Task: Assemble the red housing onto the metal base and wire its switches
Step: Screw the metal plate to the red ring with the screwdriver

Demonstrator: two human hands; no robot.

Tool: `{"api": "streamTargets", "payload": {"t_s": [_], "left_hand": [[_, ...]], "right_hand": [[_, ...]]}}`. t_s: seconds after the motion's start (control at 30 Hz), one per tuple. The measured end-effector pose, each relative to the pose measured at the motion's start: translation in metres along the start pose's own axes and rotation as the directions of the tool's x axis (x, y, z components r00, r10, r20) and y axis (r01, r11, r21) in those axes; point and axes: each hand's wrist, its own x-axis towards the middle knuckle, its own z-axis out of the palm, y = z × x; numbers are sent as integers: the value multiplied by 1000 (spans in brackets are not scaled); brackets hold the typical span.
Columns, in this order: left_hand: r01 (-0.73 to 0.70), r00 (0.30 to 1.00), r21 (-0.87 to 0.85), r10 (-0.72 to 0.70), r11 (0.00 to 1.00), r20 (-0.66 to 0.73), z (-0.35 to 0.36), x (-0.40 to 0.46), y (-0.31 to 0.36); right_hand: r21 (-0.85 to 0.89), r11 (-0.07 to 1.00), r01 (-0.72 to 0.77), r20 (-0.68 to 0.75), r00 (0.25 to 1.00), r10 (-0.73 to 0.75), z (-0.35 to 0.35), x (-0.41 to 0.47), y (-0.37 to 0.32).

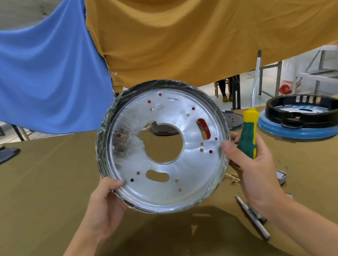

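At frame centre, the round silver metal base plate (162, 147) is held tilted, above the table. Left hand (106, 203) pinches its lower-left rim; right hand (252, 165) steadies the right rim while gripping the green-yellow screwdriver (251, 129), shaft pointing up-right.

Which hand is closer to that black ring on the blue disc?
Right. The right hand, gripping the screwdriver and the metal base, is beside the black ring; the left hand holds the base's far edge.
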Motion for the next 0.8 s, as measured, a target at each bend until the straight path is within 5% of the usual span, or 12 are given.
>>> {"api": "streamTargets", "payload": {"t_s": [0.8], "left_hand": [[31, 999, -52, -30, 998, 33, -11, 3, -3]], "right_hand": [[66, 998, -16, 108, 994, 8, 1, -1, -4]]}}
